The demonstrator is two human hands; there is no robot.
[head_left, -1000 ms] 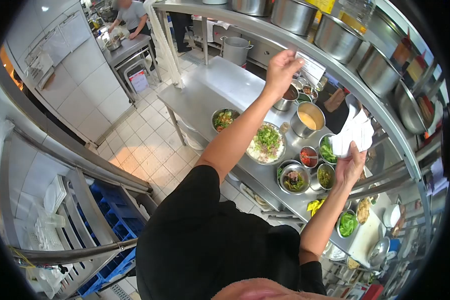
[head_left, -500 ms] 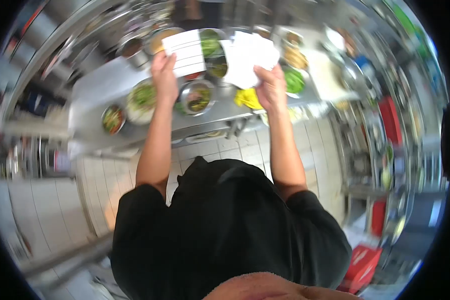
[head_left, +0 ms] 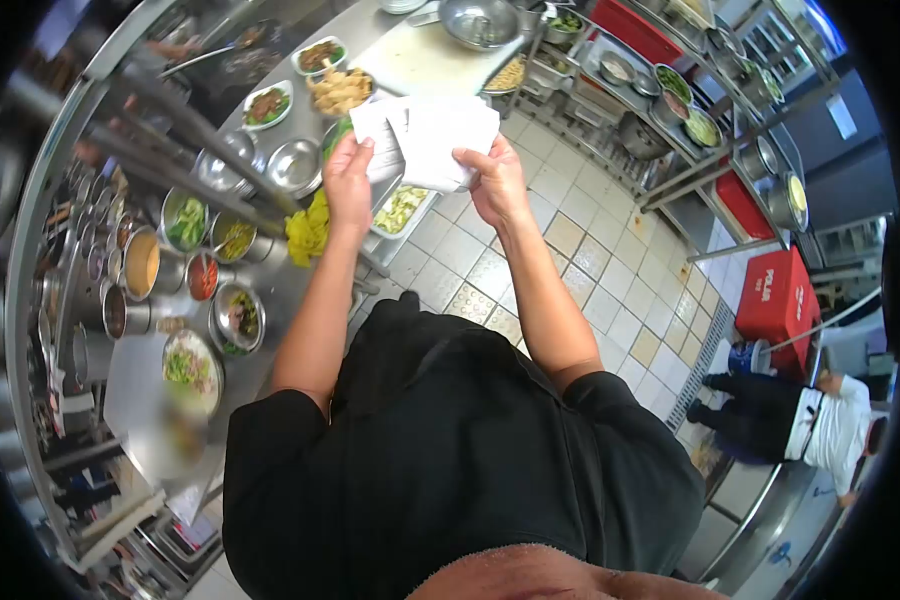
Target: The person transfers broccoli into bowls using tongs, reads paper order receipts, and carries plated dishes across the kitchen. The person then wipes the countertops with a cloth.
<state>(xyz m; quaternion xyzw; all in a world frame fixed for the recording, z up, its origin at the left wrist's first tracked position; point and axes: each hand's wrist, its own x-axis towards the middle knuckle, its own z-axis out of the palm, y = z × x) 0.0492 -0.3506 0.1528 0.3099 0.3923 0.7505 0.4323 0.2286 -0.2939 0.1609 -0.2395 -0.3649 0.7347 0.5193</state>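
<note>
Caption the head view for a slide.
Left hand and right hand hold paper slips near a white cutting board.

My only view comes from a camera worn on the person's head. I look steeply down and forward, over the black shirt (head_left: pixel 450 430) at the bottom, past both forearms to the papers (head_left: pixel 440 140) in close range. The bench (head_left: pixel 290 285) runs up my left side, the tiled floor (head_left: pixel 570 240) and racks (head_left: pixel 650 120) lie farther off at right, and the wide round lens bends the edges. With one view, I share nothing with another.
</note>
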